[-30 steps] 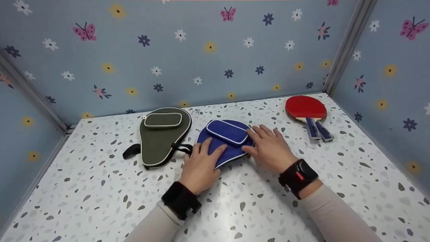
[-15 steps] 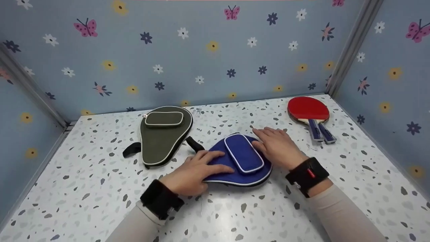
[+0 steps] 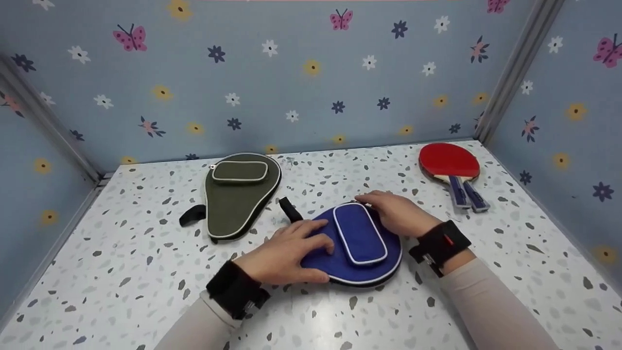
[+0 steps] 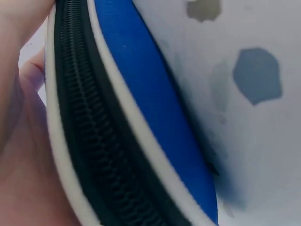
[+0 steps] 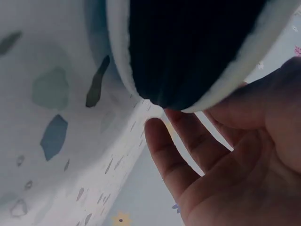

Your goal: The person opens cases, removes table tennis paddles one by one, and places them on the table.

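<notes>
A blue table tennis bat case (image 3: 362, 233) with white piping and a raised front pocket lies on the speckled table, its rounded end to the right. My left hand (image 3: 289, 250) rests over its narrow end, fingers lightly bent on the top and thumb along the near edge. Running along the case's side is a black zip (image 4: 94, 122), close beneath that hand in the left wrist view. At the far edge my right hand (image 3: 401, 214) holds the rim between thumb and fingers. The right wrist view shows these fingers (image 5: 162, 146) at the end of the case's dark side.
An olive-green bat case (image 3: 238, 204) with a black strap (image 3: 193, 215) lies to the left. Two bats, the upper one a red-faced bat (image 3: 449, 159), overlap at the back right. Flower-patterned panels (image 3: 311, 82) wall the table's back and sides.
The blue case has come nearer and turned clockwise, its pocket now slanting toward me. My left hand has shifted onto its narrow end, and the right hand's fingers have drawn in at the far rim.
</notes>
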Available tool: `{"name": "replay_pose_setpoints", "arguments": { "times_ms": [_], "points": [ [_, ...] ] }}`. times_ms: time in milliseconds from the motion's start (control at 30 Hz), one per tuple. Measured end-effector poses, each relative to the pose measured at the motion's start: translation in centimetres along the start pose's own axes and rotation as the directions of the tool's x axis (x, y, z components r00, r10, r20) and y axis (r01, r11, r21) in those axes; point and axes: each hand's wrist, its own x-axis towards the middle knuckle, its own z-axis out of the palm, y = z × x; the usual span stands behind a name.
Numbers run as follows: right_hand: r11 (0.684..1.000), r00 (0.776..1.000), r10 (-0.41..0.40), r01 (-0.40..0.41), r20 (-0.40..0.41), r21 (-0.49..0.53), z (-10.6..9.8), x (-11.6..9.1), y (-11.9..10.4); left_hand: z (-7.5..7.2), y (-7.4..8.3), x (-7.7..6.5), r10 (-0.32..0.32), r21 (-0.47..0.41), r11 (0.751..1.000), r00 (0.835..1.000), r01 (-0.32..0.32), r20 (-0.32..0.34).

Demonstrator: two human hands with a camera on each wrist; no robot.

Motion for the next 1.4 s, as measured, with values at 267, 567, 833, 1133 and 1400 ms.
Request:
{"name": "replay_pose_setpoints", "arguments": {
  "times_ms": [267, 567, 833, 1133, 1400],
  "points": [
    [0.997, 0.997, -0.046, 0.042, 0.064, 0.063, 0.1, 0.8, 0.7, -0.2, -0.1, 0.1, 0.071, -0.021, 0.997, 0.997, -0.071, 0.016],
    [0.995, 0.994, -0.064, 0.057, 0.085, 0.079, -0.1, 1.2, 0.7, -0.2, -0.3, 0.0, 0.059, -0.025, 0.998, 0.998, -0.059, 0.007],
    [0.992, 0.976, 0.066, -0.087, 0.207, 0.096, -0.8, 2.0, 0.3, 0.0, -0.4, 0.0, 0.054, -0.023, 0.998, 0.999, -0.054, 0.006],
    [0.993, 0.983, 0.043, -0.062, 0.179, 0.102, -0.8, 1.8, 0.9, -0.1, -0.3, 0.0, 0.041, -0.043, 0.998, 0.999, -0.04, 0.017],
    [0.998, 0.995, 0.012, -0.018, 0.096, 0.061, -0.7, 1.5, 1.4, -0.1, -0.4, -0.1, 0.058, -0.042, 0.997, 0.998, -0.058, 0.004]
  ]
}}
